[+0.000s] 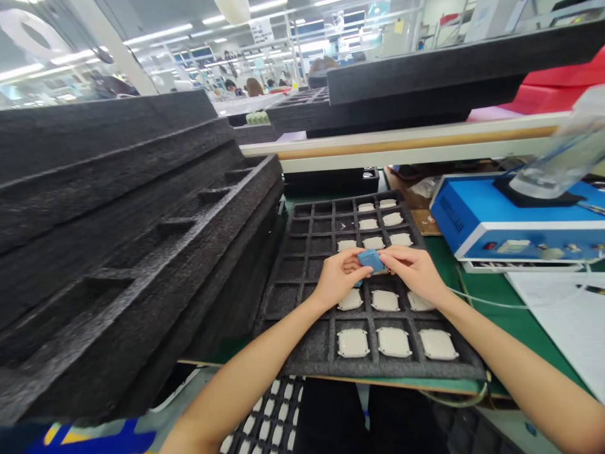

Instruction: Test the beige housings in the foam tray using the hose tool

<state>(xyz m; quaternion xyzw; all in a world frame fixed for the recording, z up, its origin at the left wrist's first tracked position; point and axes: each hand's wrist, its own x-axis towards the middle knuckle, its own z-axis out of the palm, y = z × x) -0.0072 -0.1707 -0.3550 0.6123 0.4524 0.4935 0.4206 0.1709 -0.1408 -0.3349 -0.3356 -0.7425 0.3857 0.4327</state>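
Note:
A small blue part [370,259] is pinched between my left hand [336,277] and my right hand [413,271], both held just above a black foam tray [302,296]. The tray is a grid of square pockets. Several white square parts [393,341] lie in its right columns, while the left columns are bare. My forearms reach in from the bottom of the view.
A tall stack of black foam trays [118,239] fills the left side. A blue machine [510,224] with a clear bottle [562,157] on it stands at the right, with white paper [562,309] in front. More foam trays [425,75] rest on a shelf behind. People work far off.

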